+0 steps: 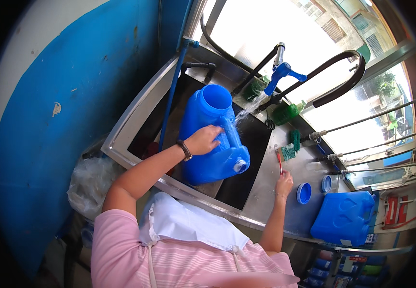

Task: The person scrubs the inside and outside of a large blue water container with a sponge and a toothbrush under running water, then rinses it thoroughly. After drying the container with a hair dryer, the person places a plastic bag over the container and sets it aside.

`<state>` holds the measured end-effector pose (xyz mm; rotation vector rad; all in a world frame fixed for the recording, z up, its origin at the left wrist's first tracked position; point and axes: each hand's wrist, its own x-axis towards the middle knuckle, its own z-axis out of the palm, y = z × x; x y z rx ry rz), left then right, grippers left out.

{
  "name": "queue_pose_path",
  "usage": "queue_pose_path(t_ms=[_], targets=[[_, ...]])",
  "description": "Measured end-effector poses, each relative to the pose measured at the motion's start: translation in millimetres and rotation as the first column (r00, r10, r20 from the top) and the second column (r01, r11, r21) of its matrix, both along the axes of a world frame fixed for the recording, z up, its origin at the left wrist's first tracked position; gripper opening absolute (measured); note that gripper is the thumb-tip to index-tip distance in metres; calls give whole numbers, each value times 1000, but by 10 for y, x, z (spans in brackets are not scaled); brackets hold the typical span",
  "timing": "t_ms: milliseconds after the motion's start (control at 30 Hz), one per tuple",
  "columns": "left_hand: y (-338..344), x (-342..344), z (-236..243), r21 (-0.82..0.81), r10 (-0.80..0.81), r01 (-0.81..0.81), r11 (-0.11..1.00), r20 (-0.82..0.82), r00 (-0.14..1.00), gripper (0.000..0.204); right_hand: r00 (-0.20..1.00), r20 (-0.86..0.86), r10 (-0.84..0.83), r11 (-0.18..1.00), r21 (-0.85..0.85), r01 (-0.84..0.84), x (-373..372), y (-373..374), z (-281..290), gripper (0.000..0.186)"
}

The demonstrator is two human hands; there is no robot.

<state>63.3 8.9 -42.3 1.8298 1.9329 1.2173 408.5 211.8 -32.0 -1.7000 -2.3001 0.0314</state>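
Observation:
A large blue plastic jug (199, 165) with a wide round mouth stands tilted over the dark sink. My left hand (203, 140) lies against its side by the moulded handle, fingers bent onto it. Water runs from the blue-levered faucet (280, 77) and splashes on the jug's handle side. Over the steel counter to the right, my right hand (283, 183) is closed on a thin red-handled tool (280, 162). The far end of that tool is by a green scouring pad (288, 152), and its kind is too small to make out.
Two blue caps, one nearer (304, 193) and one farther (326, 183), lie right of my right hand. Beyond them is another blue jug (344, 218). Green bottles (284, 114), scissors (269, 123) and a green brush (295, 139) line the back. A blue wall (88, 81) bounds the left.

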Motion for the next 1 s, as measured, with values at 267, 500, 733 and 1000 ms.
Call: queue_pose_path(t_ms=[267, 500, 733, 1000], targets=[[384, 466, 90, -134, 204, -300, 944, -478, 854, 48, 906, 264, -330, 944, 105, 313, 831, -344, -638, 36], [202, 415, -188, -48, 219, -225, 973, -104, 970, 64, 821, -470, 324, 918, -56, -393, -925, -477, 266, 56], [-58, 81, -189, -7, 369, -369, 929, -3, 929, 35, 693, -69, 717, 687, -93, -720, -2476, -723, 738, 39], [-139, -8, -256, 42, 378, -378, 925, -2, 926, 31, 407, -866, 291, 337, -306, -890, -2467, -304, 990, 28]])
